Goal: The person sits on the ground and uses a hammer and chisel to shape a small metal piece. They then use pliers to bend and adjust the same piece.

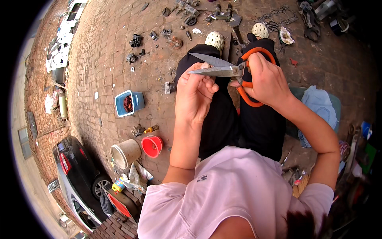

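I hold a pair of large scissors (215, 71) above my lap, with grey metal blades parted and pointing left. My right hand (267, 81) is closed around the orange loop handles (254, 104), near the pivot. My left hand (195, 93) is at the blades, its fingers curled beneath the lower blade and its thumb tip showing between the two blades. That blade crosses in front of part of the left fingers, so their exact contact is hidden.
On the brick paving to the left stand a blue bin (137, 104) with dark reddish pieces inside, a red bucket (152, 146) and a whitish bucket (126, 154). Several metal parts (136, 40) lie ahead. Light blue cloth (318, 105) lies at right; a black car (81, 167) stands far left.
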`<state>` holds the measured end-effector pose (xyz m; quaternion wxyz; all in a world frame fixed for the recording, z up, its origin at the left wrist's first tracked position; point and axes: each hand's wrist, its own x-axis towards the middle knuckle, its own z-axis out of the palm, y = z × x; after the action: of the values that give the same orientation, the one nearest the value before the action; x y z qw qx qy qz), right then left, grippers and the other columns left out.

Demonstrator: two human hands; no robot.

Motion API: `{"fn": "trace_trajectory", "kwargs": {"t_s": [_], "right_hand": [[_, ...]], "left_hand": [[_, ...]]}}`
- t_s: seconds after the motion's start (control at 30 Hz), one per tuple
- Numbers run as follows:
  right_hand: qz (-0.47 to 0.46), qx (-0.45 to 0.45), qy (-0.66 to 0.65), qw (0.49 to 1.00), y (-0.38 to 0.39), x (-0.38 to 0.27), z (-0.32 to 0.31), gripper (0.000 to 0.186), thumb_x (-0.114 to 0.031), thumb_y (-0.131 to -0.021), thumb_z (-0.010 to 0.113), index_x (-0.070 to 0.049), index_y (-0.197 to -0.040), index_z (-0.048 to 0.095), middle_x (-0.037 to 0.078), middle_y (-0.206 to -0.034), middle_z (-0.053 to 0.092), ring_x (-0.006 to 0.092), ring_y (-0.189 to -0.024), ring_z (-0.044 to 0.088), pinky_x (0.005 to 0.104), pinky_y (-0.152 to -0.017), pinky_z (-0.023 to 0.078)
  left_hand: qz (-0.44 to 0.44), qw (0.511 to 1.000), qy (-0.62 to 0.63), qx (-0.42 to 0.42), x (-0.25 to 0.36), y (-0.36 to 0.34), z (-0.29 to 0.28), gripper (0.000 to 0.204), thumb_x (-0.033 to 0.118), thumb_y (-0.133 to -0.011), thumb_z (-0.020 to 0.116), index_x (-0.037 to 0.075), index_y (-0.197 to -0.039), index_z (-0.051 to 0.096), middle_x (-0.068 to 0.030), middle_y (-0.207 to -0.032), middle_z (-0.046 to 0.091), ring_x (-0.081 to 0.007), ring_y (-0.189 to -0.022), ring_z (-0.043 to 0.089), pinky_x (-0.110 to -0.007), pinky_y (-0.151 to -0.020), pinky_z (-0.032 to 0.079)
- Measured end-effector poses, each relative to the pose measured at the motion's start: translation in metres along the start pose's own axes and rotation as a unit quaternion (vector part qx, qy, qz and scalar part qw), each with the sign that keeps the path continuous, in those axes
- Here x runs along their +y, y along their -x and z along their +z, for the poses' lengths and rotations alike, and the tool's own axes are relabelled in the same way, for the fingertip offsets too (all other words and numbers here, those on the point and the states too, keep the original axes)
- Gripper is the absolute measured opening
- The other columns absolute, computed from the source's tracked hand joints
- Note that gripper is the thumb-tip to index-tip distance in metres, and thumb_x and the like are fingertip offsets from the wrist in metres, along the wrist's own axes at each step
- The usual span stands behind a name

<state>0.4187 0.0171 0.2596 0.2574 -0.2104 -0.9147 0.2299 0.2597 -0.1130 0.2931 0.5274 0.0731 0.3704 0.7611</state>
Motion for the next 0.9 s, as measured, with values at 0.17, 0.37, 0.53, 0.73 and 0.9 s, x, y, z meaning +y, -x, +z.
{"fn": "trace_trajectory", "kwargs": {"t_s": [0.17,0.37,0.53,0.73,0.9], "right_hand": [[0.008,0.0,0.0,1.0,0.002,0.0,0.0,0.065,-0.034,-0.068,0.087,0.003,-0.105,0.049,0.018,-0.089,0.058,0.0371,-0.077,0.063,0.0412,-0.063,0.052],[0.016,0.001,-0.003,1.0,0.001,-0.005,0.0,0.06,-0.035,-0.07,0.086,0.001,-0.099,0.048,0.017,-0.085,0.059,0.0378,-0.075,0.063,0.0422,-0.062,0.052],[0.027,-0.016,0.028,0.999,0.002,-0.001,0.003,0.064,-0.046,-0.074,0.081,0.003,-0.102,0.051,0.015,-0.079,0.062,0.0312,-0.073,0.067,0.0385,-0.058,0.055],[0.142,-0.009,-0.161,0.977,0.0,-0.02,-0.01,0.046,-0.038,-0.085,0.076,-0.001,-0.092,0.05,0.008,-0.071,0.057,0.0211,-0.061,0.06,0.0313,-0.055,0.046],[0.252,0.033,-0.484,0.837,-0.005,-0.034,-0.015,0.031,-0.024,-0.09,0.072,-0.005,-0.081,0.049,-0.004,-0.066,0.049,0.0025,-0.059,0.041,0.021,-0.053,0.035]], "left_hand": [[0.004,1.0,0.003,-0.003,-0.003,-0.001,-0.002,0.008,0.006,-0.093,0.058,0.001,-0.099,0.058,-0.0021,-0.081,0.054,-0.0095,-0.067,0.051,-0.024,-0.06,0.049],[0.005,1.0,0.009,0.007,-0.004,-0.002,0.0,0.006,0.007,-0.094,0.058,0.002,-0.097,0.058,-0.0018,-0.081,0.054,-0.0091,-0.066,0.05,-0.024,-0.058,0.048],[-0.002,1.0,0.013,-0.017,-0.002,-0.005,-0.003,0.005,0.008,-0.094,0.06,0.004,-0.093,0.062,-0.0002,-0.075,0.056,-0.0091,-0.065,0.054,-0.026,-0.06,0.051],[0.008,1.0,-0.026,0.009,-0.004,-0.004,0.011,0.006,0.011,-0.096,0.059,0.006,-0.093,0.058,0.002,-0.08,0.05,-0.0066,-0.066,0.046,-0.022,-0.058,0.045],[0.033,0.998,-0.042,-0.017,-0.006,0.003,0.019,0.008,0.014,-0.096,0.061,0.006,-0.095,0.059,0.0023,-0.08,0.051,-0.0071,-0.068,0.047,-0.022,-0.06,0.044]]}}
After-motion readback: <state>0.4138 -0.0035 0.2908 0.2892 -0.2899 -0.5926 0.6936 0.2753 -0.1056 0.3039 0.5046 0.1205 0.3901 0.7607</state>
